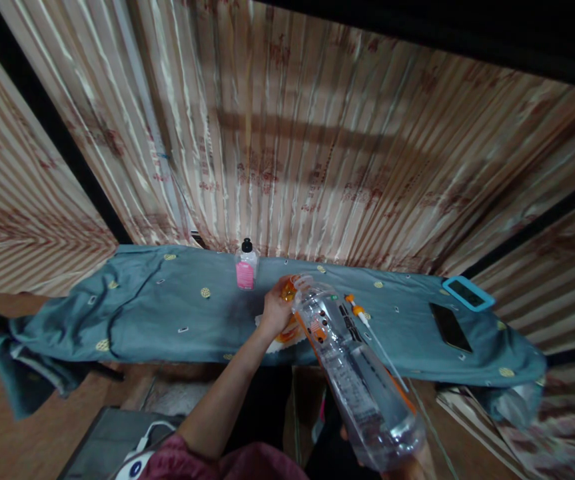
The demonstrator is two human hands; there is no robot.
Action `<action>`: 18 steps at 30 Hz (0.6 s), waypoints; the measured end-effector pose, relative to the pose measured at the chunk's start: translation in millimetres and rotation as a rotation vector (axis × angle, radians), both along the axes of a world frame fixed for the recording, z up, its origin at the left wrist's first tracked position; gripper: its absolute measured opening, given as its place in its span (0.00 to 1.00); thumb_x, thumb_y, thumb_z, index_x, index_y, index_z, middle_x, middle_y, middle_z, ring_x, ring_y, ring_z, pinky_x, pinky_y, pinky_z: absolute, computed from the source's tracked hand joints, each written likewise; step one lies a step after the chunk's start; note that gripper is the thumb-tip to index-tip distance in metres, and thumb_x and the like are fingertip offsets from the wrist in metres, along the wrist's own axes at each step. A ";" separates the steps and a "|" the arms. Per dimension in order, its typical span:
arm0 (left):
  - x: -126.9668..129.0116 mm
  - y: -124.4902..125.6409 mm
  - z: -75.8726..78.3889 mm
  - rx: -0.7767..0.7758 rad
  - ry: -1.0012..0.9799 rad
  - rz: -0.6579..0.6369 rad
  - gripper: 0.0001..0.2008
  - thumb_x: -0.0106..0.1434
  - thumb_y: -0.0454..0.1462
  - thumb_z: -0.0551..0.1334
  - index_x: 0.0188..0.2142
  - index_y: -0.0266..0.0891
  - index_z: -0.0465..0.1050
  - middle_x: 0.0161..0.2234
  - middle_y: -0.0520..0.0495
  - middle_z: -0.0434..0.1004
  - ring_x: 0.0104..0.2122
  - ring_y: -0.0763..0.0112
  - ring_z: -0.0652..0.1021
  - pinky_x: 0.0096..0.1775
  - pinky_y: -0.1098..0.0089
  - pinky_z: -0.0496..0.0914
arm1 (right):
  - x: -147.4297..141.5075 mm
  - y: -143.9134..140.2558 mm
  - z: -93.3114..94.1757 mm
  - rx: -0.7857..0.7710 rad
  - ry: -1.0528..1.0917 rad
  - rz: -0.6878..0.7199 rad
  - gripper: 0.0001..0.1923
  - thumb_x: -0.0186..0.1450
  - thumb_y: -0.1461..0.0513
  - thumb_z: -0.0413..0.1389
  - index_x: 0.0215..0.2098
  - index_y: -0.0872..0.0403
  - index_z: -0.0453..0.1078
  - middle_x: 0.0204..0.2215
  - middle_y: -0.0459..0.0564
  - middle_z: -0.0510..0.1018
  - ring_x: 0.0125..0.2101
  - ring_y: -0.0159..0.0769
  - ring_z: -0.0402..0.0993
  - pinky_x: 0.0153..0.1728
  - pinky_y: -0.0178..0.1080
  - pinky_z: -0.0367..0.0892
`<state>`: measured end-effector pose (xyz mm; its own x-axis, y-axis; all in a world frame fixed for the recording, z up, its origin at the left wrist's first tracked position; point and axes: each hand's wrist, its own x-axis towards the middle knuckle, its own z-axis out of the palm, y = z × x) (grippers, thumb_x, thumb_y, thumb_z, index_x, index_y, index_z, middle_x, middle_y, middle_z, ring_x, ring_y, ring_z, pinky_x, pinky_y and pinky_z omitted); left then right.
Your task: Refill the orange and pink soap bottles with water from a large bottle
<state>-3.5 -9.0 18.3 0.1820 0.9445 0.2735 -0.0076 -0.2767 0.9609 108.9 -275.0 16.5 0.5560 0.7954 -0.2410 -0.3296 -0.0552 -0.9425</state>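
Above the near edge of the cloth-covered table (167, 320), the right hand (407, 467), mostly out of frame, is clamped on the base of a big clear bottle (352, 373) tilted mouth-first toward the left hand (276, 310). That hand closes round a small orange container (290, 291), probably a cup. Water makes the bottle heavy, slick and squashy; grip base and neck.
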 end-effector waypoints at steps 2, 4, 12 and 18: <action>-0.3 -0.2 0.5 -0.001 -0.006 0.003 0.14 0.57 0.40 0.68 0.43 0.39 0.77 0.38 0.47 0.85 0.38 0.63 0.83 0.45 0.65 0.77 | -0.3 0.1 -2.4 0.011 0.011 -0.009 0.42 0.57 0.45 0.66 0.66 0.47 0.64 0.40 0.54 0.86 0.42 0.56 0.84 0.41 0.60 0.80; -0.7 -0.2 0.7 -0.003 -0.011 -0.002 0.15 0.57 0.40 0.68 0.44 0.39 0.77 0.39 0.47 0.85 0.38 0.63 0.83 0.44 0.65 0.77 | -0.3 0.2 -5.1 0.015 0.022 -0.018 0.43 0.57 0.44 0.66 0.66 0.46 0.65 0.38 0.54 0.86 0.39 0.57 0.85 0.40 0.60 0.80; -0.5 0.1 -0.3 -0.021 -0.039 -0.016 0.16 0.56 0.39 0.69 0.44 0.38 0.78 0.40 0.46 0.86 0.39 0.63 0.83 0.45 0.65 0.77 | 7.9 5.7 -4.5 0.035 0.027 -0.038 0.36 0.46 0.46 0.73 0.51 0.49 0.77 0.24 0.52 0.84 0.22 0.50 0.81 0.17 0.41 0.72; 0.2 0.2 -0.9 -0.016 -0.058 -0.019 0.16 0.55 0.38 0.69 0.44 0.37 0.78 0.39 0.46 0.85 0.39 0.62 0.83 0.45 0.64 0.77 | 4.1 -1.9 5.1 0.112 0.135 -0.052 0.36 0.45 0.39 0.71 0.47 0.46 0.77 0.34 0.55 0.87 0.31 0.49 0.85 0.25 0.37 0.74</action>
